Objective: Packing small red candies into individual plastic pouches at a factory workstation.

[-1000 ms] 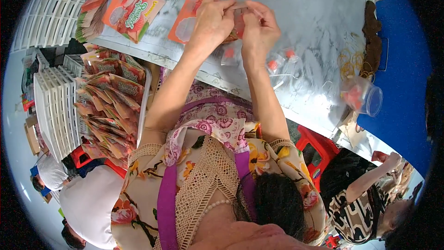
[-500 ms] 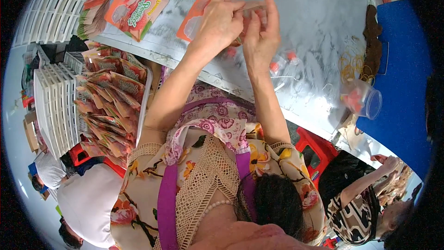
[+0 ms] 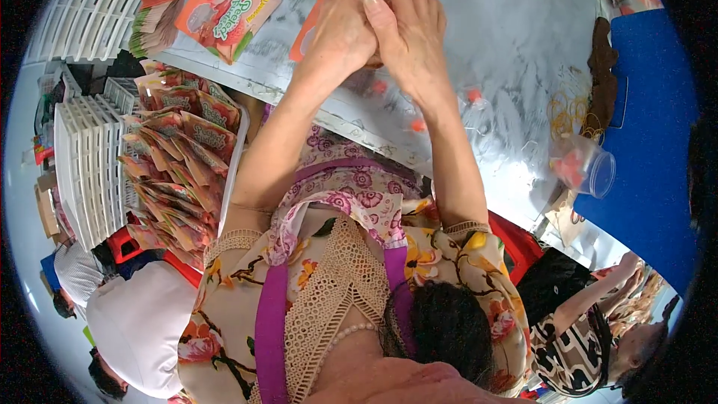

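Note:
My left hand is closed, its fingers curled and mostly hidden behind my right hand. What it holds, if anything, cannot be seen. My right hand rests against it with long fingers stretched out and the thumb laid across the left hand. Under the left hand lies an orange pouch, largely covered, with one edge showing. A second orange printed pouch, with fruit pictures, lies flat farther left. Near my right wrist are small clear packets with red contents.
A stack of pouches stands at the table's left. Beside the table, a white crate holds many pouches. Yellow rubber bands, a tipped clear plastic cup and a blue board are right. Other people sit nearby.
My hands have come together; before, they were apart with a clear film between them. The right hand's fingers have straightened, and its thumb now crosses the left hand. A red packet has shifted left.

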{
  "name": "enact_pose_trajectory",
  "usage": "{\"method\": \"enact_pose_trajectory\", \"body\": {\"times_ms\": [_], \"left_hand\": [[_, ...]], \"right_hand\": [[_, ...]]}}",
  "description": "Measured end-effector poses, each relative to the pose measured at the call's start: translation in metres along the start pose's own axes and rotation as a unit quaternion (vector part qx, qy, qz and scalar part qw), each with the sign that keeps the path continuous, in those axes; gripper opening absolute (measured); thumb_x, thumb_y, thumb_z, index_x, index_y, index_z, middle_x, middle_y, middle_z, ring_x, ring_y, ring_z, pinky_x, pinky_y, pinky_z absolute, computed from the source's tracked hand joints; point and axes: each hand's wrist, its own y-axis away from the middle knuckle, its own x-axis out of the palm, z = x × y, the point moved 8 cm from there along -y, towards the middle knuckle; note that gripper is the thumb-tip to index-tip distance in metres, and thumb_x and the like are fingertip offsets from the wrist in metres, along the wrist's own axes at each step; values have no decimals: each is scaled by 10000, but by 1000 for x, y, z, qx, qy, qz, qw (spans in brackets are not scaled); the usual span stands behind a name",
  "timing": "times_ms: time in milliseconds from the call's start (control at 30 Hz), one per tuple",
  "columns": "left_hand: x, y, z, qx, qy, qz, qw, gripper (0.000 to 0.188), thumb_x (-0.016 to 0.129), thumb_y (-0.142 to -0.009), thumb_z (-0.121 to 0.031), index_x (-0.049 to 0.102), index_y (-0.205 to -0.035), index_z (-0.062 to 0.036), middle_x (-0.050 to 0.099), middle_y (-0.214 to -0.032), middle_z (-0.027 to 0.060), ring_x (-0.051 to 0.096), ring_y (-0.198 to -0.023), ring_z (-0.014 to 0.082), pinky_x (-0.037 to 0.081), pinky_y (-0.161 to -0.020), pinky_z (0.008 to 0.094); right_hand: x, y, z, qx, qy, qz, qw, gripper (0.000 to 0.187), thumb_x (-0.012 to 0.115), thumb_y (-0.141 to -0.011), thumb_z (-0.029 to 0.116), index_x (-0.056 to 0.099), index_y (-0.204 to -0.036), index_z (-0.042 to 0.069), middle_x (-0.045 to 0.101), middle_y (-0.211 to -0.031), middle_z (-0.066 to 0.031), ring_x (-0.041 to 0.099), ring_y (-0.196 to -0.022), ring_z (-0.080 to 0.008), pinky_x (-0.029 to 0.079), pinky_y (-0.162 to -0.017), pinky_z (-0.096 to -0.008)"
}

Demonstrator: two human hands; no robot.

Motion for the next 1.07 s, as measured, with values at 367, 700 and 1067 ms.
{"method": "enact_pose_trajectory", "body": {"times_ms": [367, 700, 1067], "left_hand": [[-83, -11, 69, -159, 71, -6, 985, 289, 584, -907, -216, 678, -1068, 5, 606, -988, 39, 612, -855, 166, 466, -709, 272], [-102, 19, 79, -96, 37, -34, 994, 280, 574, -911, -165, 656, -1128, -7, 587, -982, 49, 553, -946, 161, 389, -839, 253], [-72, 27, 74, -96, 50, -11, 994, 296, 597, -884, -215, 675, -1116, -47, 602, -907, 86, 591, -842, 207, 438, -736, 291]], "right_hand": [[82, -91, -39, -204, -296, 85, 929, 509, 475, -952, 368, 392, -1413, 168, 280, -1521, -123, 275, -1382, -301, 198, -1116, -435], [87, -17, -37, -211, 34, 280, 936, 515, 634, -824, 482, 616, -1210, 141, 534, -1320, -167, 449, -1259, -371, 384, -1034, -439], [75, 83, -62, -93, 67, 273, 955, 624, 709, -789, 436, 522, -1310, 147, 447, -1404, -105, 443, -1259, -359, 362, -1006, -578]]}}
